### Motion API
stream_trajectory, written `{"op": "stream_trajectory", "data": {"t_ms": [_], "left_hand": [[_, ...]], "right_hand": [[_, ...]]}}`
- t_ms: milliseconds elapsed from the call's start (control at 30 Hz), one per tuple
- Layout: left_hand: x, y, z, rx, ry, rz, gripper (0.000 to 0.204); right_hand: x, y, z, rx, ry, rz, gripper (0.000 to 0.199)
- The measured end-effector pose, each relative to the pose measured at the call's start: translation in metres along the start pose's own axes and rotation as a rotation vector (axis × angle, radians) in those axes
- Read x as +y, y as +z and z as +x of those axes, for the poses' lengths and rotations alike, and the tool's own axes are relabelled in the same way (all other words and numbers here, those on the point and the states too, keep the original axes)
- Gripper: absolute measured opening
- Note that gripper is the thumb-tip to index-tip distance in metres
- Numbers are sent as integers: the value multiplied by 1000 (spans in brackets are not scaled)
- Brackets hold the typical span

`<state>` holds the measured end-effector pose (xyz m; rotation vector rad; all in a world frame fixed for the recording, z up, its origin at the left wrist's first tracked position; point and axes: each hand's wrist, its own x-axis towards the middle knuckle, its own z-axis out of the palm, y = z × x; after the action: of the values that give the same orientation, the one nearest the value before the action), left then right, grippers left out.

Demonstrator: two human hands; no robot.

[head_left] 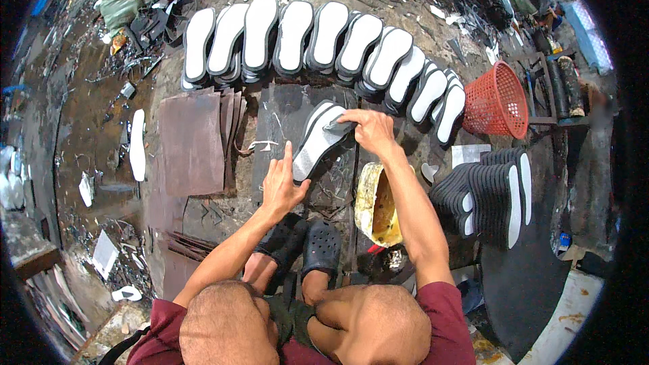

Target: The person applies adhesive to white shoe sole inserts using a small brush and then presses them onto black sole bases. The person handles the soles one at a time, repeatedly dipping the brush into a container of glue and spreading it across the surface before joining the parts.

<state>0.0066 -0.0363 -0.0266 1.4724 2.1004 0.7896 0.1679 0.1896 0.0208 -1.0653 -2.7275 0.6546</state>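
A sandal sole (303,160) with a black edge and a white and grey top lies slantwise on a dark board (274,111) in front of me. At its toe end, my right hand (372,132) pinches the lifted grey flap of an insole (333,128). Beside the heel is my left hand (280,186), its index finger stretched out and its thumb apart, near or touching the heel edge. The fingertips of my right hand partly cover the toe.
Stacks of white-topped soles (295,37) curve along the far side. Brown sheets (191,142) lie left. A yellow-smeared container (368,206) stands by my right forearm. To the right are a red basket (499,105) and rows of dark soles (483,196).
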Motion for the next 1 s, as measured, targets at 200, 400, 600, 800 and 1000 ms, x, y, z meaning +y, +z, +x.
{"op": "stream_trajectory", "data": {"t_ms": [200,400,600,800,1000], "left_hand": [[0,4,1,30,74,-28,115],[5,6,3,-8,-9,-119,119],[21,-29,3,59,-162,-474,125],[122,-1,104,108,61,-643,127],[191,93,223,145,283,-156,128]], "right_hand": [[-33,24,-48,128,160,15,46],[-68,35,-83,101,184,82,43],[-73,-72,-149,680,362,629,32],[-70,-153,-194,1192,364,794,31],[-68,-149,-207,1211,444,774,29]]}}
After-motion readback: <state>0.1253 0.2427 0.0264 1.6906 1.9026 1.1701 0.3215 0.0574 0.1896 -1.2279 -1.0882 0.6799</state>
